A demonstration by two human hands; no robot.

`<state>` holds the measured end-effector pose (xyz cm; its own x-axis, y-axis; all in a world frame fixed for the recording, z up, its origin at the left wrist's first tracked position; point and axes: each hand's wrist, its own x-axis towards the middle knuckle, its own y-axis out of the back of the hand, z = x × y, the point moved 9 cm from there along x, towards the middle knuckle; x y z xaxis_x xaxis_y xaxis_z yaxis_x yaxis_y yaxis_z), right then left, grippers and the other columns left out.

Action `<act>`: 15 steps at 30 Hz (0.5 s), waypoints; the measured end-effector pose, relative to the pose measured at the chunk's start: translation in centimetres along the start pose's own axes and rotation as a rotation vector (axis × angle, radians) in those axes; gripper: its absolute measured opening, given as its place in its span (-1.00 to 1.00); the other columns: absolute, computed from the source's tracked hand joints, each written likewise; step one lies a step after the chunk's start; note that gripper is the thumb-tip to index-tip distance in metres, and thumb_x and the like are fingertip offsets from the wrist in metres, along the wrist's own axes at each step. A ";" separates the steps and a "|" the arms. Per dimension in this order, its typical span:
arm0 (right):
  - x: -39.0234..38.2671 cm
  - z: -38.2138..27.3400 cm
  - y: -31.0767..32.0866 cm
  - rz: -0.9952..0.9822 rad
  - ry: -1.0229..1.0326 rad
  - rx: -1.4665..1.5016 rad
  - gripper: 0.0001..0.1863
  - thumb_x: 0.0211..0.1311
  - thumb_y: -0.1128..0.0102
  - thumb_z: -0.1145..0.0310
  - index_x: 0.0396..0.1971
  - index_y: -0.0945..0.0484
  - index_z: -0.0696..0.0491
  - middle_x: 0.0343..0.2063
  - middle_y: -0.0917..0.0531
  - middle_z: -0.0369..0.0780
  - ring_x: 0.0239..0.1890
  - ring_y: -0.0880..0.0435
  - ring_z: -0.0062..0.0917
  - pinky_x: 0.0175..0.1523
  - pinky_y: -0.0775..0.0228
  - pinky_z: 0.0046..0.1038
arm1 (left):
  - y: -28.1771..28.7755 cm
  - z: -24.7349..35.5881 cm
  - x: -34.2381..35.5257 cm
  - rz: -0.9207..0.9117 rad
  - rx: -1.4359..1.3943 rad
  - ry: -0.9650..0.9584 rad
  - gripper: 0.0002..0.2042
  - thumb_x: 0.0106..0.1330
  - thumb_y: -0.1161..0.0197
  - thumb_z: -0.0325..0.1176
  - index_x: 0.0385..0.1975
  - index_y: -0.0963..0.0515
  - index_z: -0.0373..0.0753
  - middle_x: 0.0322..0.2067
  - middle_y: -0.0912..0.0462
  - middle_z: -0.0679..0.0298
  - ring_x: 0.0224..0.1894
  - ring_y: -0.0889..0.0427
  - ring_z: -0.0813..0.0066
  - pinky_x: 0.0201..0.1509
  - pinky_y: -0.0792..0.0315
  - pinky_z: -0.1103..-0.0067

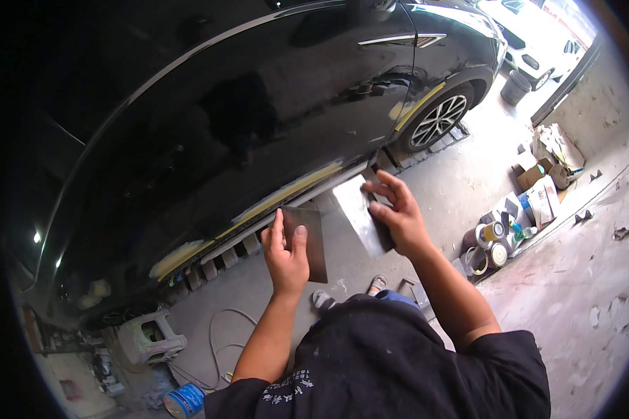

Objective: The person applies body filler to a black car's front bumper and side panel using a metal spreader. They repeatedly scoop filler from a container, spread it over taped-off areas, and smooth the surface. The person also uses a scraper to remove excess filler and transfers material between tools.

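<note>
My left hand [285,262] is closed on a dark, flat rectangular metal scraper [314,244], with the thumb lying on its face. To the right, my right hand [405,220] grips a second flat scraper [358,213], bright and shiny with a dark strip along the side at my fingers. The two scrapers are apart, both held in front of a black car [189,140]. Along the car's lower edge runs yellow masking tape [279,201]. A pale smoothed filler patch [178,258] lies at the tape's left end, and more pale filler shows near the front wheel arch.
A white plastic stool [150,337], a hose [213,342] and a blue can [184,401] are at the lower left. Several tins [496,255], bottles and cardboard boxes [534,174] line the right wall. The car's front wheel [438,120], a dark bucket [516,87] and a white car [531,45] lie farther off.
</note>
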<state>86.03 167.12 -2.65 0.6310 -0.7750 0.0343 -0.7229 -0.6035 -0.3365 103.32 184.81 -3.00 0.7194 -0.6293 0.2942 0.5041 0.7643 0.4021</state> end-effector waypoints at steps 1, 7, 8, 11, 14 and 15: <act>-0.8 0.1 0.1 -0.021 0.030 -0.131 -0.36 0.12 -0.12 0.61 0.24 -0.15 0.12 0.04 -0.50 -0.17 -0.05 -0.50 -0.60 0.02 -0.37 -0.58 | 0.2 -0.6 0.2 0.013 -0.092 0.059 -0.52 0.31 -0.21 -0.29 0.18 -0.33 -0.35 -0.22 -0.35 0.32 -0.26 -0.35 0.62 -0.14 -0.32 0.70; -3.2 2.1 -0.8 -0.102 0.098 -0.374 -0.41 0.12 -0.13 0.59 0.20 -0.24 0.08 -0.26 -0.62 -0.22 -0.15 -0.57 -0.57 0.00 -0.39 -0.52 | 0.4 -1.9 0.7 0.048 -0.409 0.232 -0.57 0.35 -0.13 -0.38 0.20 -0.31 -0.33 -0.29 -0.31 0.38 -0.32 -0.28 0.70 -0.21 -0.28 0.76; -3.6 2.5 -1.5 -0.113 0.082 -0.462 -0.42 0.13 -0.18 0.53 0.19 -0.26 0.07 -0.28 -0.64 -0.21 -0.17 -0.60 -0.54 -0.02 -0.40 -0.49 | 0.6 -2.2 0.8 0.051 -0.382 0.216 -0.55 0.35 -0.13 -0.40 0.21 -0.28 -0.33 -0.25 -0.33 0.33 -0.27 -0.34 0.65 -0.16 -0.32 0.73; -5.1 4.1 -4.6 -0.242 -0.022 -0.472 -0.33 0.13 -0.28 0.46 0.23 -0.18 0.14 -0.33 -0.62 -0.25 -0.21 -0.54 -0.64 -0.03 -0.36 -0.57 | 1.2 -0.3 0.8 0.093 -0.181 0.057 -0.55 0.33 -0.12 -0.42 0.21 -0.28 -0.33 -0.20 -0.36 0.23 -0.21 -0.41 0.53 -0.09 -0.36 0.65; -6.1 4.3 -6.1 -0.255 0.007 -0.469 -0.26 0.08 -0.33 0.43 0.25 -0.15 0.12 -0.35 -0.64 -0.24 -0.23 -0.58 -0.59 -0.09 -0.40 -0.53 | 0.9 3.5 0.1 0.145 0.169 -0.222 -0.52 0.28 -0.14 -0.39 0.22 -0.29 -0.28 -0.20 -0.41 0.07 -0.14 -0.43 0.17 -0.01 -0.34 0.37; -6.1 4.4 -6.6 -0.251 0.047 -0.481 -0.25 0.07 -0.34 0.41 0.25 -0.15 0.10 -0.36 -0.65 -0.23 -0.26 -0.61 -0.56 -0.15 -0.45 -0.49 | 0.6 3.1 0.0 0.136 0.125 -0.240 -0.52 0.27 -0.14 -0.41 0.21 -0.30 -0.27 -0.24 -0.43 0.05 -0.17 -0.43 0.14 -0.04 -0.34 0.34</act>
<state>88.19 176.69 -4.81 0.7955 -0.5970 0.1040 -0.6059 -0.7801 0.1561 102.19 184.87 -0.07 0.6352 -0.5492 0.5431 0.3377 0.8299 0.4441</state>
